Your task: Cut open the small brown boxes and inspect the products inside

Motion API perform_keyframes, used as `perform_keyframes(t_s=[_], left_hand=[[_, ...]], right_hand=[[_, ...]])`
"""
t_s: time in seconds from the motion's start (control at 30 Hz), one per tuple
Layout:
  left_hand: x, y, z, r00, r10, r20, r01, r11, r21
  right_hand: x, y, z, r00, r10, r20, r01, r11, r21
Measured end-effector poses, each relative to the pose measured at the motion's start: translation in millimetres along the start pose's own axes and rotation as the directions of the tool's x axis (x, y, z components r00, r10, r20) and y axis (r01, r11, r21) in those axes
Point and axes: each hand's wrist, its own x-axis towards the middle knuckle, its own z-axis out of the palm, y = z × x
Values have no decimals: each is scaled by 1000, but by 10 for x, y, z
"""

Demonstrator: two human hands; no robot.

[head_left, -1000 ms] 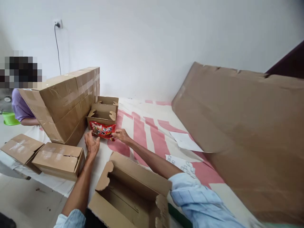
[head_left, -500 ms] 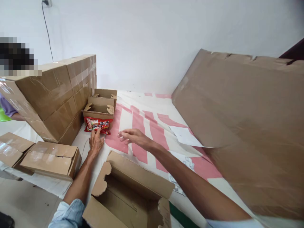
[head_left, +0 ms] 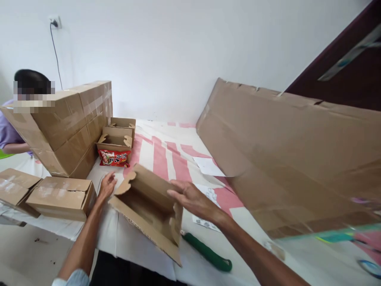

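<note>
My right hand (head_left: 193, 198) grips the upper right edge of an open cardboard box (head_left: 152, 183), which is tilted above the near edge of the table, its flaps spread. To the left of that box, my left hand (head_left: 107, 185) is held with its fingers apart and nothing in it. Beyond my left hand, a red food packet (head_left: 114, 158) with printed lettering leans against the front of a small open box (head_left: 116, 140). Another open box (head_left: 122, 121) stands right behind that one.
Taped cartons (head_left: 67, 127) form a wall on the left, with a person (head_left: 12, 127) behind. Two closed boxes (head_left: 59, 194) lie nearer. A green-handled tool (head_left: 206, 252) and a paper sheet (head_left: 208, 166) lie on the table. A large cardboard sheet (head_left: 282, 159) leans at right.
My left hand has left the red packet and drawn back toward me. My right hand has come back and taken hold of the near box, which is now tilted, uncovering the green-handled tool.
</note>
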Motion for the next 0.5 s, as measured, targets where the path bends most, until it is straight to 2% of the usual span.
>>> perform_keyframes(t_s=[0.13,0.23,0.3,0.37,0.43,0.5], left_hand=[[-786,-78,-177,999,-51,20,53,994,-92],[-1196,-81,-189,998,-69,13,70,993,-100],[-1288,-41,-157,997,-71,12,72,994,-82],[-1258,27,-109,998,-65,19,66,997,-50],[-1162,111,-56,998,-48,36,49,999,-12],[-1049,195,-1,998,-29,51,28,999,31]], right_hand=[[460,103,-148,997,-72,-26,75,989,131],[900,80,-100,992,-121,23,115,977,177],[1197,4,2,990,-136,24,130,974,187],[1459,-107,119,988,-150,-25,152,970,189],[1648,-232,214,980,-162,-116,181,966,183],[1720,-338,276,957,-163,-240,205,965,163]])
